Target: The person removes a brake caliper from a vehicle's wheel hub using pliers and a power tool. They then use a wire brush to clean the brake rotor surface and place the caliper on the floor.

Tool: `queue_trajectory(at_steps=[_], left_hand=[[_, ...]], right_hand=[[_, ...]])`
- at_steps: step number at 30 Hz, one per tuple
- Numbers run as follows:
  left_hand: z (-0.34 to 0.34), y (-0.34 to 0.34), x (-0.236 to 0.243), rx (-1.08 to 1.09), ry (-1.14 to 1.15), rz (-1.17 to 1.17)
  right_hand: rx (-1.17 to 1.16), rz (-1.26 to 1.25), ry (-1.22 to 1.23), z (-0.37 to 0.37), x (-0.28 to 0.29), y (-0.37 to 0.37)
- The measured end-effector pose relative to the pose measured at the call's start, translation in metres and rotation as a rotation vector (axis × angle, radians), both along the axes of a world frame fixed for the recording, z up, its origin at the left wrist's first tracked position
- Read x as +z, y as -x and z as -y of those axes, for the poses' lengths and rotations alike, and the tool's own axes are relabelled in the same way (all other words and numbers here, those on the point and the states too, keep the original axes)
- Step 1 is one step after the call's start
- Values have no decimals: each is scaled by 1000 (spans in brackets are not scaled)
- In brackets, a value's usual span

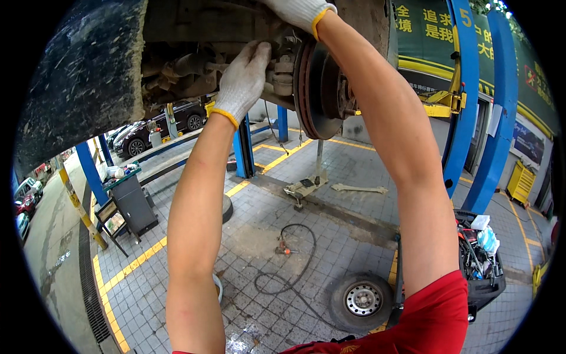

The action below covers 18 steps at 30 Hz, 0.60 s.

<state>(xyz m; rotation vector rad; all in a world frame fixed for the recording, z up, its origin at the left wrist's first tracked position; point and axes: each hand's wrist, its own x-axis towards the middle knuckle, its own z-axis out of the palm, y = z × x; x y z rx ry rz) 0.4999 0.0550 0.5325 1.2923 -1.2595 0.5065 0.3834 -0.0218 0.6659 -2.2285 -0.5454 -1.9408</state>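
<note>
Both of my arms reach up under a raised vehicle, each hand in a white knit glove with a yellow cuff. My left hand [244, 79] is closed among the dirty suspension parts [197, 68], just left of a rusty ball joint [283, 75]. What its fingers grip is hidden behind the glove. Higher up, at the top edge, is my right hand [299, 12], above the brake disc [318, 88]; its fingers are cut off or hidden. The disc stands upright on the wheel hub [341, 97], with no wheel on it.
Blue lift posts [463, 100] with a yellow lift arm [439, 106] stand at right. On the tiled floor lie a wheel [361, 300], an air tool [285, 250] with its hose, and a large wrench [359, 188]. A jack [308, 184] stands behind; a toolbox [486, 289] sits at right.
</note>
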Motion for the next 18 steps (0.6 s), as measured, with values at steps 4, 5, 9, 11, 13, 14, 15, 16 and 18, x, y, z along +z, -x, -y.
queue_trajectory(at_steps=[4, 5, 9, 11, 13, 14, 15, 16, 18], left_hand=[[-7, -8, -1, -20, -31, -4], [-7, -2, 0, -7, -35, -2], [5, 2, 0, 7, 0, 43], [-2, -9, -2, 39, 29, 52], [4, -4, -3, 28, 37, 44], [7, 0, -2, 22, 25, 44], [4, 0, -1, 29, 15, 42], [2, 0, 0, 36, 5, 41], [3, -3, -1, 44, 10, 52]], right_hand=[[228, -384, -212, -15, -10, 15], [171, -331, -140, -15, -9, 21], [26, 20, 250, 32, 15, -18], [322, -412, -294, -24, -15, 14], [130, -208, -144, -7, -2, 9], [-48, -22, 56, 6, 2, 1], [-214, 163, 259, 0, 0, -1], [72, -72, 100, -5, -2, -3], [221, -364, -192, -24, -16, 35]])
